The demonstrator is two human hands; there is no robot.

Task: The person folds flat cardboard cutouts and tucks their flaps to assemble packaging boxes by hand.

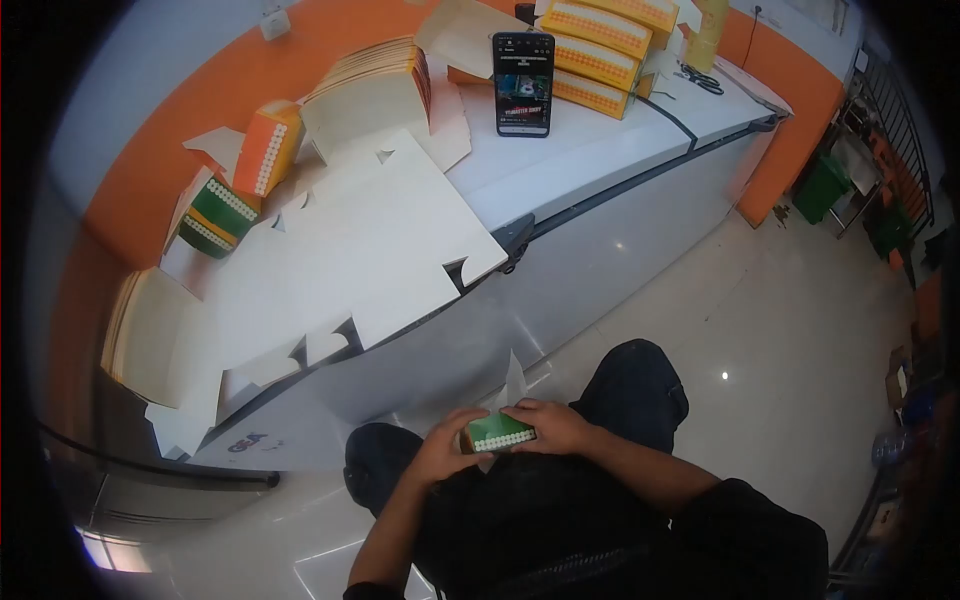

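Observation:
Low over my lap, a small green carton (503, 428) with a row of white dots is held between both hands. My left hand (447, 447) wraps around its left end, fingers closed on it. From the other side my right hand (551, 426) grips the carton, with fingers over its top edge. A pale flap (514, 380) sticks up behind the carton, and a smaller pale piece shows below it. The carton's underside and most of its sides are hidden by my fingers.
Ahead stands a white chest-like counter (620, 245), bearing unfolded white cardboard (370, 250), a stack of card blanks (375, 85), an upright phone (523, 85), yellow boxes (595, 55) and scissors (702, 79). Orange (268, 150) and green (217, 216) cartons lean at the left.

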